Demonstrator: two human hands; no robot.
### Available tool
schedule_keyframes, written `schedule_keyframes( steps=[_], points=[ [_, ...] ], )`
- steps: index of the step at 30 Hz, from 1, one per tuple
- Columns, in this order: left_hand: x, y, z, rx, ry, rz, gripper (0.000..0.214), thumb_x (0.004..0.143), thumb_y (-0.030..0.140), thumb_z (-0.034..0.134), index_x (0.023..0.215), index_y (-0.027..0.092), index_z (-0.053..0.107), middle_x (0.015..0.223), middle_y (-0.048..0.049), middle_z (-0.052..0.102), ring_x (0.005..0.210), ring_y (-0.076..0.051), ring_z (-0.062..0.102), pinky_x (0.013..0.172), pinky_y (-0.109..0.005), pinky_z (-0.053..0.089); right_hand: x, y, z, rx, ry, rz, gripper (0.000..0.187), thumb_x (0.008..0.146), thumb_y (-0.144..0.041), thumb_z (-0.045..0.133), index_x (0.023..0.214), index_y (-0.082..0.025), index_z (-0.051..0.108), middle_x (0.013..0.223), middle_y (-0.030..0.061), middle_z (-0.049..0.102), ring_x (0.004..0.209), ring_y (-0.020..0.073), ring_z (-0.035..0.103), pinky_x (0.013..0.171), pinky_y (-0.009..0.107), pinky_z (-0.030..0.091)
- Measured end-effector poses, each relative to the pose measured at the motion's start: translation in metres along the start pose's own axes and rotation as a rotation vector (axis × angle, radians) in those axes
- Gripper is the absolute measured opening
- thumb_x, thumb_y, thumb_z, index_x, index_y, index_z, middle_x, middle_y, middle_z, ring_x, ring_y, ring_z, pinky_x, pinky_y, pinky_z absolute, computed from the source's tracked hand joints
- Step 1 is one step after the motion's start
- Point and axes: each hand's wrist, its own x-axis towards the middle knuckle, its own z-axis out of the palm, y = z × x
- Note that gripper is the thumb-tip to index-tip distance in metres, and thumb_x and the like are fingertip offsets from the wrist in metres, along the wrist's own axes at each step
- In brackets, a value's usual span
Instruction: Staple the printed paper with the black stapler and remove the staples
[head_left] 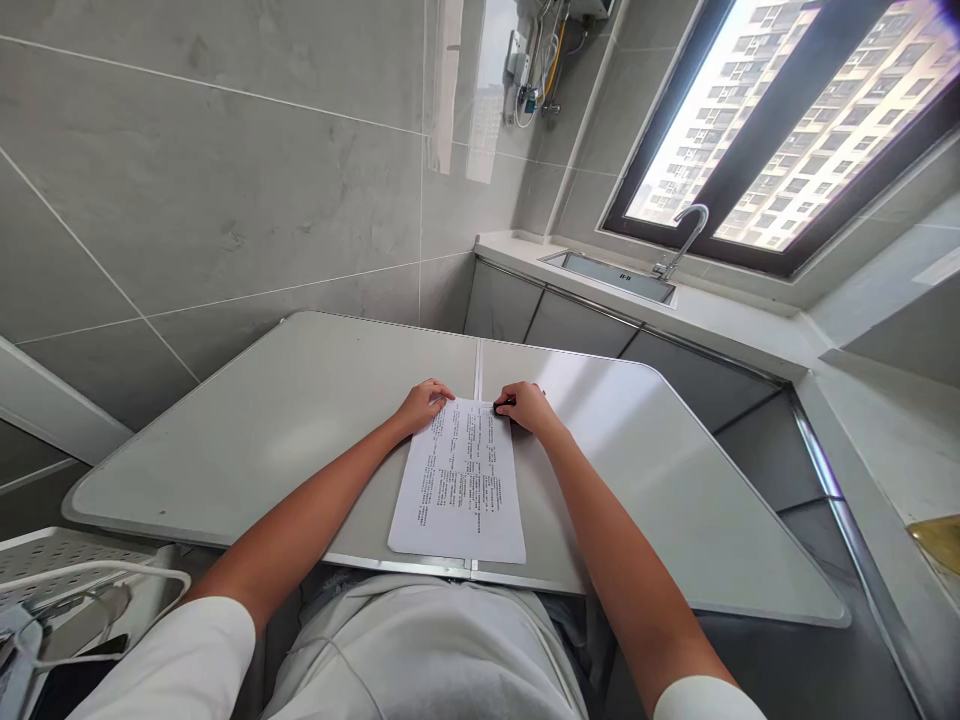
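A sheet of paper (459,500) printed with dark lines of text lies flat on the folding table (247,420), over its centre seam. My left hand (426,405) is at the sheet's far left corner, its fingers drawn together on the paper edge. At the far right corner, my right hand (527,407) is closed around a small black object (504,404). That object reaches over the paper's edge; most of it is hidden by my fingers, so its kind is unclear.
Beyond the table's far right side runs a counter (517,250) with a sink (615,276) and a curved faucet (688,235) under a window. A white rack (67,555) with cables stands at the near left. Grey tiled wall rises behind the table.
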Motion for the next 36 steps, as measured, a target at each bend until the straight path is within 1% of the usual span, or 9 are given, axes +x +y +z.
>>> schedule_keyframes(
  steps=[4, 8, 11, 14, 18, 22, 25, 29, 36],
  points=[
    [0.0, -0.001, 0.001, 0.004, 0.005, 0.009, 0.023, 0.087, 0.02, 0.056, 0.095, 0.021, 0.078, 0.113, -0.007, 0.067, 0.106, -0.023, 0.067, 0.104, -0.04, 0.052, -0.011, 0.016, 0.004, 0.225, 0.033, -0.08, 0.006, 0.086, -0.023, 0.068, 0.087, -0.024, 0.075, 0.099, 0.0027, 0.077, 0.095, 0.0219, 0.066, 0.086, 0.034, 0.048],
    [0.0, 0.0, 0.0, 0.016, 0.018, 0.006, 0.023, 0.087, 0.02, 0.056, 0.094, 0.021, 0.078, 0.111, -0.0066, 0.068, 0.104, -0.023, 0.068, 0.102, -0.039, 0.052, -0.017, 0.024, 0.008, 0.452, 0.118, -0.096, 0.015, 0.089, -0.029, 0.065, 0.1, -0.024, 0.073, 0.101, 0.0025, 0.077, 0.092, 0.0204, 0.068, 0.086, 0.035, 0.051],
    [0.0, 0.001, -0.001, 0.032, 0.009, 0.013, 0.024, 0.087, 0.019, 0.055, 0.095, 0.021, 0.078, 0.112, -0.0066, 0.067, 0.105, -0.022, 0.067, 0.101, -0.039, 0.052, -0.02, 0.028, 0.01, 0.445, 0.218, -0.144, 0.024, 0.091, -0.03, 0.063, 0.114, -0.026, 0.07, 0.11, 0.0025, 0.076, 0.103, 0.0207, 0.068, 0.097, 0.037, 0.049],
    [-0.001, 0.003, -0.001, 0.042, -0.001, 0.011, 0.024, 0.088, 0.02, 0.055, 0.096, 0.021, 0.077, 0.112, -0.0064, 0.067, 0.104, -0.022, 0.067, 0.101, -0.039, 0.051, -0.023, 0.035, 0.005, 0.369, 0.206, -0.131, 0.03, 0.093, -0.034, 0.064, 0.122, -0.028, 0.067, 0.113, 0.0036, 0.074, 0.104, 0.0218, 0.066, 0.094, 0.037, 0.05],
    [-0.001, 0.005, -0.001, 0.032, -0.001, 0.008, 0.023, 0.088, 0.021, 0.055, 0.095, 0.021, 0.077, 0.112, -0.0062, 0.066, 0.104, -0.022, 0.067, 0.101, -0.038, 0.052, -0.025, 0.047, -0.005, 0.229, 0.109, -0.097, 0.022, 0.094, -0.033, 0.063, 0.113, -0.027, 0.07, 0.104, 0.0039, 0.075, 0.096, 0.0225, 0.064, 0.082, 0.033, 0.048],
    [-0.001, 0.006, -0.001, 0.029, -0.001, 0.01, 0.023, 0.088, 0.019, 0.055, 0.095, 0.021, 0.077, 0.113, -0.0065, 0.066, 0.105, -0.022, 0.067, 0.101, -0.039, 0.052, -0.025, 0.057, -0.008, 0.155, 0.195, -0.013, 0.022, 0.093, -0.028, 0.061, 0.113, -0.024, 0.069, 0.106, 0.0059, 0.073, 0.095, 0.0225, 0.063, 0.079, 0.031, 0.046],
    [-0.002, 0.007, -0.002, 0.04, 0.0, 0.001, 0.023, 0.089, 0.019, 0.054, 0.095, 0.021, 0.077, 0.114, -0.0065, 0.066, 0.103, -0.021, 0.067, 0.1, -0.039, 0.053, -0.024, 0.063, -0.006, 0.191, 0.193, 0.031, 0.021, 0.091, -0.033, 0.064, 0.11, -0.026, 0.066, 0.098, 0.0028, 0.073, 0.085, 0.0199, 0.063, 0.072, 0.029, 0.044],
    [-0.002, 0.007, -0.001, 0.066, 0.006, 0.017, 0.022, 0.091, 0.02, 0.054, 0.095, 0.021, 0.076, 0.113, -0.0066, 0.064, 0.103, -0.021, 0.066, 0.098, -0.038, 0.053, -0.022, 0.067, 0.002, 0.11, 0.168, 0.094, 0.016, 0.084, -0.032, 0.071, 0.092, -0.024, 0.061, 0.088, 0.0016, 0.069, 0.075, 0.018, 0.058, 0.064, 0.027, 0.039],
    [-0.003, 0.007, 0.002, 0.148, -0.027, 0.064, 0.025, 0.09, 0.014, 0.052, 0.1, 0.021, 0.074, 0.115, -0.0079, 0.06, 0.097, -0.021, 0.064, 0.092, -0.039, 0.055, -0.018, 0.066, 0.009, 0.033, 0.378, 0.245, 0.021, 0.082, -0.033, 0.07, 0.077, -0.023, 0.052, 0.077, 0.0022, 0.064, 0.069, 0.0178, 0.052, 0.061, 0.028, 0.032]
  ],
)
